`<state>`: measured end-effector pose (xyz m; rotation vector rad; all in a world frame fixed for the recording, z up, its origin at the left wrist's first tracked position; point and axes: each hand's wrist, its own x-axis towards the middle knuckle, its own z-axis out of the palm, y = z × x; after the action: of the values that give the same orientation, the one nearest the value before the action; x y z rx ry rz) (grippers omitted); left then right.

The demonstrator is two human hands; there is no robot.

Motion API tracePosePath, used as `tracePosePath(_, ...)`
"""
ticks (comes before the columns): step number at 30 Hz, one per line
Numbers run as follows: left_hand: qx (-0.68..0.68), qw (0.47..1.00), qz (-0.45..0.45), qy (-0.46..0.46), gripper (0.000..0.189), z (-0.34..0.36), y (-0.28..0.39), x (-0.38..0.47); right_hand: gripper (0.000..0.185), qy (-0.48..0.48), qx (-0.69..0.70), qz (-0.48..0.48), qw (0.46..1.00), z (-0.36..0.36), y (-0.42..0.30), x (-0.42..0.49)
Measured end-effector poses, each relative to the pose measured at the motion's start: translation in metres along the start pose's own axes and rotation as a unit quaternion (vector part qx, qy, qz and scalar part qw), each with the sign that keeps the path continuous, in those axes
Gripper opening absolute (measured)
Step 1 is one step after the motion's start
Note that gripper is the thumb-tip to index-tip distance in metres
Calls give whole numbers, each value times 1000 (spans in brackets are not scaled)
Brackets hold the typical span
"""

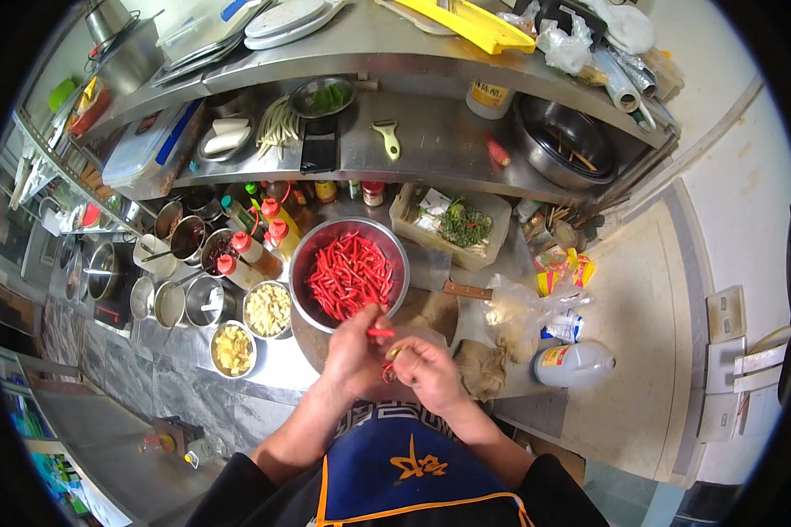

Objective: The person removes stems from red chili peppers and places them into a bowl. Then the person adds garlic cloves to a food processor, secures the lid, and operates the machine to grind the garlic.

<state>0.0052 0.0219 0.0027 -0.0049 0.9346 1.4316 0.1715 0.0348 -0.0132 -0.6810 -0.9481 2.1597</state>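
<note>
My left hand (354, 349) holds a red chili pepper (380, 332) by the near rim of a large steel bowl (296, 300). Many red chili peppers (349, 273) fill the bottom of that bowl, which stands partly on a round wooden cutting board (438, 313). Close beside it, my right hand (428, 372) pinches a small greenish piece (395, 353), apparently a pepper stem. Red bits (389, 372) show in the gap between the hands; what they lie in is mostly hidden. A cleaver with a wooden handle (468, 290) rests behind the board.
Left are bowls of chopped garlic (268, 309) and sliced ginger (233, 350), with squeeze bottles (247, 247) behind. A plastic tub of herbs (458, 224) stands at back right. Right lie a cloth (481, 369) and a large plastic bottle (573, 364). A steel shelf (422, 148) overhangs the back.
</note>
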Motion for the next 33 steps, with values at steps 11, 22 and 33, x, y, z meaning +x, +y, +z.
tracePosePath(11,117,983,33,139,40,-96,45,123,31,251,-67,2,966,-192,-110,180)
tracePosePath(22,605,770,38,-201,27,-38,8,-15,57,193,-245,-30,950,-101,-107,84)
tracePosePath(33,889,397,155,-168,36,-77,-114,74,49,194,-575,79,791,-31,-56,-18)
